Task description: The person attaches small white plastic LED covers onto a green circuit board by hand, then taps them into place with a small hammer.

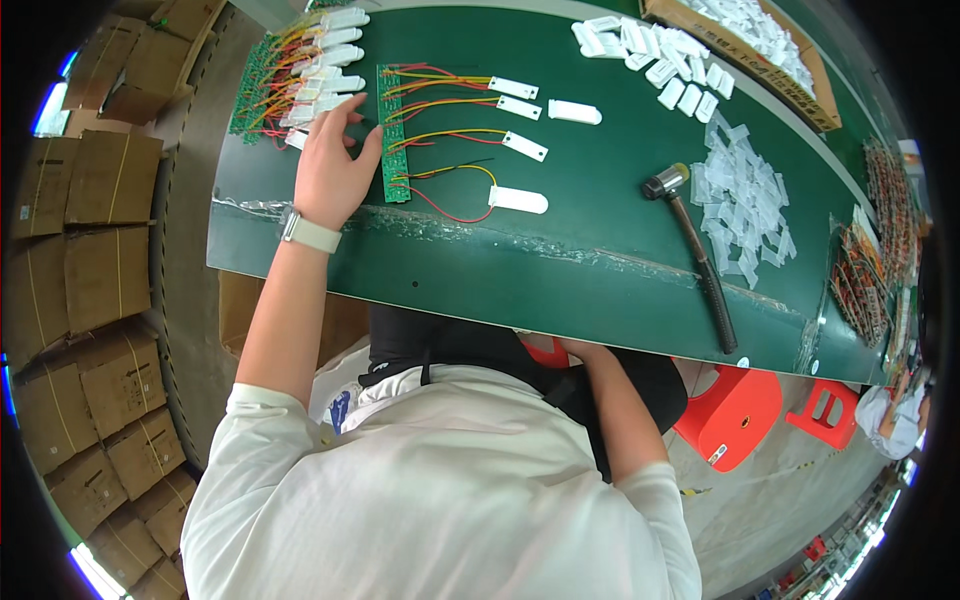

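Observation:
My left hand (335, 165) hovers over the green table with thumb and fingers apart, holding nothing that I can see. Its fingertips are nearest to a bundle of white plastic cases (330, 82) wired to green circuit boards (256, 90). Just right of the thumb lies a long green circuit board strip (394, 150). Red, yellow and black wires run from it to several white pieces (525, 146), and the nearest is a rounded white case (520, 200). My right hand (580, 348) is low by my lap at the table edge, its fingers hidden.
A hammer (700, 250) lies right of centre, beside a heap of translucent plastic pieces (740, 200). White cases (660, 60) and a cardboard box (820, 100) of white parts are at the back. Wired bundles (860, 280) sit far right. Red stools (730, 415) stand below.

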`<action>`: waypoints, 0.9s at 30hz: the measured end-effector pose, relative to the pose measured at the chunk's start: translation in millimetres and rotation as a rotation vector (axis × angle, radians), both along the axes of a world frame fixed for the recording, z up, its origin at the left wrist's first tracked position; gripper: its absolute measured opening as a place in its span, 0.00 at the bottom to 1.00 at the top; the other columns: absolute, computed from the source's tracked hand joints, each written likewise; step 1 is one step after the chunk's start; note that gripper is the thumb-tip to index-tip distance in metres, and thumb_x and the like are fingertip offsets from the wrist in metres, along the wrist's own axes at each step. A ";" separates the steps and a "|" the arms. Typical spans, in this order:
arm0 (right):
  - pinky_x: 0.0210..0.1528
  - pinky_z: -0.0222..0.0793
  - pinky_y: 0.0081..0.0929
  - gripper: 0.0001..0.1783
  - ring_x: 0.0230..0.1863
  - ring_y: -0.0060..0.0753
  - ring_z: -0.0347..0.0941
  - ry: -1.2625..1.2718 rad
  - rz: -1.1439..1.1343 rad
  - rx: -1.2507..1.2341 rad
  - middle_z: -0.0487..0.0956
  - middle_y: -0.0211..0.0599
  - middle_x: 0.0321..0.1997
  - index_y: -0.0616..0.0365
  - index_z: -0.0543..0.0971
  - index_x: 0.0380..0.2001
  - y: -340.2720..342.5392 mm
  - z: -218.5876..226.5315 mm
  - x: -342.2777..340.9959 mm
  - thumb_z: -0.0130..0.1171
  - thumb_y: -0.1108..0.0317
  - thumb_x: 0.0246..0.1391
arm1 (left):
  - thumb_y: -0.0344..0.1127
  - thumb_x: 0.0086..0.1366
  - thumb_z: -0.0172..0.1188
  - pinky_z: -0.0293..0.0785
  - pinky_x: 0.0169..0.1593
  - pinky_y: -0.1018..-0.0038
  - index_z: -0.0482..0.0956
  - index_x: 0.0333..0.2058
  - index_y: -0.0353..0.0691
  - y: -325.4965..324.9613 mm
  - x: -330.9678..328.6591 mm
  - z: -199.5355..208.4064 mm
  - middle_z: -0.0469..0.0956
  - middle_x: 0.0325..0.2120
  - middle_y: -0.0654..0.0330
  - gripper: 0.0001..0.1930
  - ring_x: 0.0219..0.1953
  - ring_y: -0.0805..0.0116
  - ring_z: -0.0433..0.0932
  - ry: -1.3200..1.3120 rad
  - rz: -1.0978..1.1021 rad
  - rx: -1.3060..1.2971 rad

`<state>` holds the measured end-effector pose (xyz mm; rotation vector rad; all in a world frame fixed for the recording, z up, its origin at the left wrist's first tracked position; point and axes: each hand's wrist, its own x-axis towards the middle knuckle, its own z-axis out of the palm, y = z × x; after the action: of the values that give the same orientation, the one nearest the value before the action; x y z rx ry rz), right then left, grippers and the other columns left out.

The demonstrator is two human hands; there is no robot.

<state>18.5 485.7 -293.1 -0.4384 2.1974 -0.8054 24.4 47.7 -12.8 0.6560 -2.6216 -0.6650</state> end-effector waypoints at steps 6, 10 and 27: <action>0.66 0.70 0.44 0.22 0.63 0.50 0.76 -0.115 0.217 0.038 0.81 0.51 0.61 0.56 0.81 0.58 9.2 14.1 20.4 0.65 0.62 0.63 | 0.33 0.67 0.68 0.76 0.42 0.70 0.74 0.65 0.41 2.1 37.0 19.1 0.80 0.47 0.59 0.28 0.39 0.67 0.77 0.017 0.074 0.139; 0.66 0.70 0.45 0.22 0.62 0.50 0.76 -0.162 0.277 0.081 0.81 0.51 0.61 0.56 0.80 0.58 22.9 57.7 31.2 0.64 0.62 0.64 | 0.30 0.66 0.67 0.73 0.38 0.73 0.79 0.61 0.47 4.9 39.9 41.8 0.80 0.46 0.62 0.24 0.39 0.68 0.77 -0.076 0.040 0.000; 0.66 0.70 0.45 0.22 0.61 0.50 0.77 0.292 0.529 0.055 0.81 0.50 0.61 0.55 0.80 0.60 -68.0 107.4 -8.5 0.62 0.59 0.66 | 0.40 0.61 0.73 0.76 0.53 0.62 0.88 0.38 0.42 17.1 -39.3 26.3 0.84 0.38 0.60 0.10 0.47 0.55 0.78 0.055 -0.436 -0.257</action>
<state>10.1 417.7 -185.7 -1.1086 2.1977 -0.4084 -14.9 64.8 13.4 -0.0129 -2.7519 -0.4371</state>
